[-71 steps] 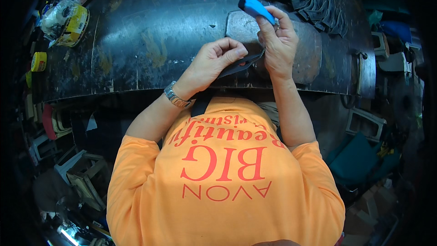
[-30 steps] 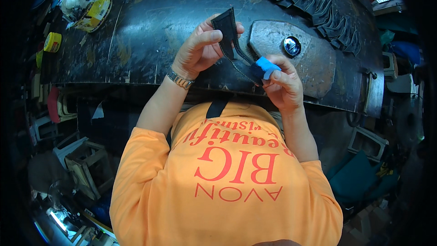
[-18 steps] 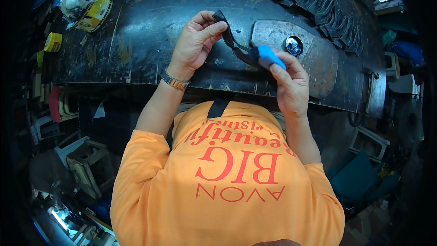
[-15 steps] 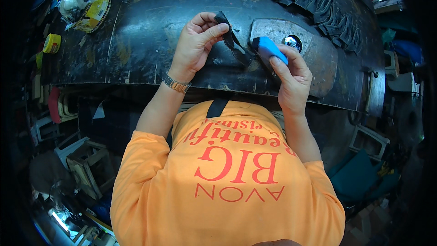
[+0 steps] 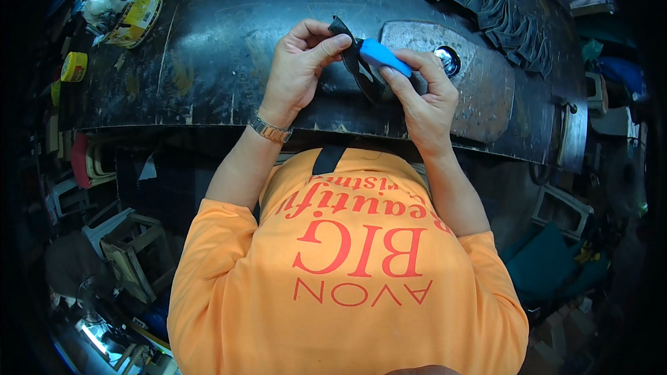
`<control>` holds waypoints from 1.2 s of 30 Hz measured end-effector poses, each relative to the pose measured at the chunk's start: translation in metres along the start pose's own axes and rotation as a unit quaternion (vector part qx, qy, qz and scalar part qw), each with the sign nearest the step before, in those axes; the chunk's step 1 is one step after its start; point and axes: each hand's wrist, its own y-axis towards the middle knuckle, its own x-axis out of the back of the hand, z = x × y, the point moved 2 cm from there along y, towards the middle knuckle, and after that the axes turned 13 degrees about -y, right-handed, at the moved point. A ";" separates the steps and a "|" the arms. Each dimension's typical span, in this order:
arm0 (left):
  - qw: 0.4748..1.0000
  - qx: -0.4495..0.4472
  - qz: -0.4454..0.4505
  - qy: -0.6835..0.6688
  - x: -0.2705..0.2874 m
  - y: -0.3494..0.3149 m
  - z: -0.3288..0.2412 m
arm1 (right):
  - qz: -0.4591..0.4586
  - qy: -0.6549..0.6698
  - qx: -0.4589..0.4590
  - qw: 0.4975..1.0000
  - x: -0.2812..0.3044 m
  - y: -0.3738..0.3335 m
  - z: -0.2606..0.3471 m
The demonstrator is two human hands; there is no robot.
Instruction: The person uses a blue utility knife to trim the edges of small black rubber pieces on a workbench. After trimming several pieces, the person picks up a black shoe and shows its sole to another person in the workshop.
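My left hand point(image 5: 295, 73) pinches the upper end of a black strap point(image 5: 361, 73) between thumb and fingertips. The strap hangs in a curve above the dark worktable point(image 5: 229, 76). In my right hand point(image 5: 431, 101) is a blue block-shaped applicator point(image 5: 385, 57), gripped between thumb and fingers. Its far end meets or lies very close to the strap; the exact contact is hard to see. Just beyond my right fingers, a small shiny round dish point(image 5: 453, 62) sits on a worn flat slab point(image 5: 486, 87).
Several similar black straps point(image 5: 479, 10) lie overlapped in a row at the back right. A yellow tub point(image 5: 139, 17) with clear plastic over it stands at the far left, near a small yellow container point(image 5: 74, 67). Stools point(image 5: 135, 250) stand below at the left.
My right hand has moved left with the blue applicator, bringing it up to the strap. The left hand keeps its hold on the strap in about the same place.
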 end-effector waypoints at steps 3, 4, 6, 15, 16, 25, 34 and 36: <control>1.000 0.009 -0.018 -0.011 0.002 0.000 0.000 | 0.015 -0.052 0.019 0.998 0.003 0.000 0.000; 1.000 0.010 -0.023 -0.017 0.003 0.000 0.000 | 0.010 -0.056 0.023 0.998 0.003 -0.001 -0.001; 0.999 0.016 -0.028 -0.018 0.005 0.000 -0.001 | 0.010 -0.077 0.032 0.996 0.005 -0.004 -0.001; 0.999 0.021 -0.029 -0.013 0.006 -0.001 -0.001 | 0.020 -0.180 0.074 0.981 0.010 -0.016 -0.001; 0.999 0.018 -0.027 -0.013 0.006 -0.001 -0.001 | 0.020 -0.194 0.082 0.977 0.010 -0.016 -0.001; 0.998 0.026 -0.049 -0.025 0.006 -0.002 -0.002 | -0.002 -0.079 0.004 0.997 0.013 -0.012 0.000; 0.999 0.012 -0.029 -0.011 0.000 -0.005 0.003 | -0.031 -0.054 0.057 0.996 0.003 0.003 0.011; 0.999 0.017 -0.024 -0.014 0.001 -0.005 0.003 | -0.021 -0.066 0.068 0.995 0.000 0.004 0.011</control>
